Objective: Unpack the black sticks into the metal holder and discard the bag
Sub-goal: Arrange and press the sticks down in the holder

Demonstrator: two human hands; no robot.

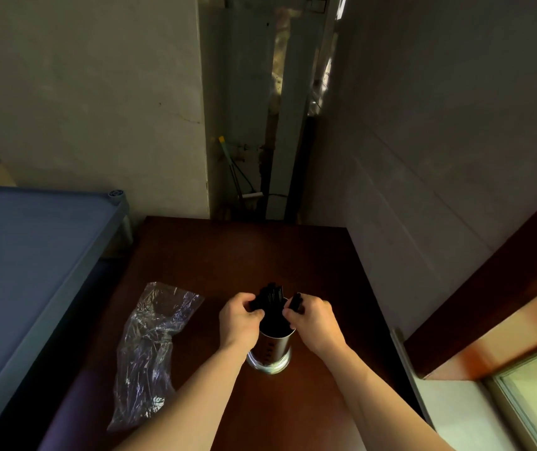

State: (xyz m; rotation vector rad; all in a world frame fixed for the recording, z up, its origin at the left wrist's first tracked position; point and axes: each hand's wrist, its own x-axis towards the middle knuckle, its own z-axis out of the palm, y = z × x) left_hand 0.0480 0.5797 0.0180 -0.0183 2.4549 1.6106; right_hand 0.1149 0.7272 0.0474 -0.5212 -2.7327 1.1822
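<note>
Head view: hands (276,320) hide holder's (270,353) rim.

A dark brown wooden bench (215,255) stands against pale walls. A blue bed (26,255) lies left of it. A window frame (527,398) shows at lower right.

One metal holder (269,348), one clear bag (149,346), two hands, and a bundle of black sticks (272,296) too dense to count.

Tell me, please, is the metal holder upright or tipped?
Upright: the metal holder stands on its base on the table, black sticks rising from it.
</note>
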